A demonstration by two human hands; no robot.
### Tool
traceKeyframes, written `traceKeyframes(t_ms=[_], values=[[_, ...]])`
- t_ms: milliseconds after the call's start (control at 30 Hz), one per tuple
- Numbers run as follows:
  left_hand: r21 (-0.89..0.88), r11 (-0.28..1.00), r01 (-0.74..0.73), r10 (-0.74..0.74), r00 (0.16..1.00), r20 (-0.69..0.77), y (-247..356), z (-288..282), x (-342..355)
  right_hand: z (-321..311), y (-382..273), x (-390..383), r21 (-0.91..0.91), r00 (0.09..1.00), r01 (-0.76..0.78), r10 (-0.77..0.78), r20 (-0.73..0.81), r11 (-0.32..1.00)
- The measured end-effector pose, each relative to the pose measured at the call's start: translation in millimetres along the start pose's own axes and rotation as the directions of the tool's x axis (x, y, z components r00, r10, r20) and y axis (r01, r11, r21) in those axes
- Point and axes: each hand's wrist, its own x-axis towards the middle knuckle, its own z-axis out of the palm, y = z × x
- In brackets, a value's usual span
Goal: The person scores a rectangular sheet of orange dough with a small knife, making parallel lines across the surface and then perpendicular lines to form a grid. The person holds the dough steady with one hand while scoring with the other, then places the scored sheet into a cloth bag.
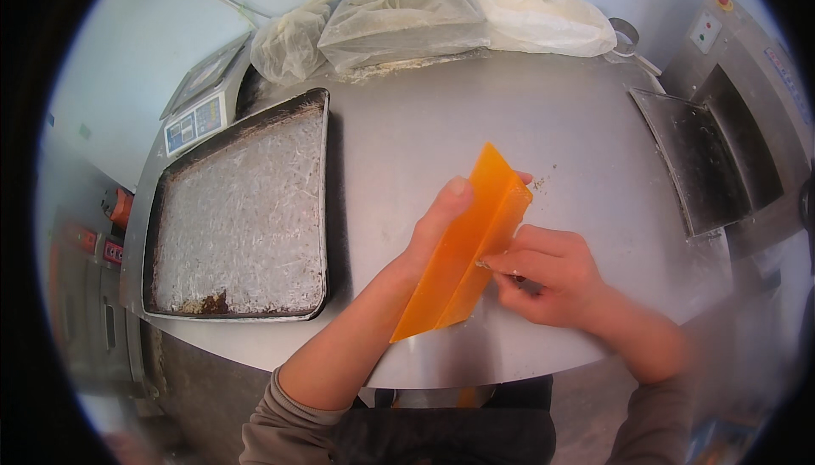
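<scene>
My left hand [443, 210] grips a long orange plastic piece [458, 266] with slanted ends and a lengthwise fold. Its thumb lies on the near left face, and fingertips show past the far right edge. The piece is held tilted above the metal table. My right hand [548, 277] is closed in a pinch against the fold on the right side. Small crumbs or residue show at its fingertips. Whatever else those fingers hold, if anything, is too small to make out.
A worn baking tray [246, 210] lies left on the steel table [416, 134]. Behind it stands a digital scale [199, 117]. Tied plastic bags [403, 24] line the back wall. At right is a steel machine [722, 117] with a red button. Crumbs [539, 183] dot the table.
</scene>
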Motion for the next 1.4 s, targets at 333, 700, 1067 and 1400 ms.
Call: traceKeyframes(t_ms=[333, 700, 1067, 1400], values=[[-0.043, 0.999, -0.01, 0.009, 1.0, -0.015, -1, -2, 1, -7, 2, 1, -0.026, 0.998, -0.058, 0.057, -0.031, 0.998], [-0.016, 0.999, -0.031, 0.03, 0.999, -0.019, -3, -3, 3, -3, 3, 1, -0.019, 0.999, -0.034, 0.034, -0.023, 0.999], [-0.012, 0.999, -0.034, 0.033, 0.998, -0.048, -7, -1, 4, -7, 5, 4, -0.058, 0.987, -0.111, 0.103, -0.123, 0.992], [-0.167, 0.984, -0.053, 0.058, 0.998, 0.023, -3, -14, 7, -10, 5, 4, 0.018, 0.977, -0.129, 0.13, -0.167, 0.992]])
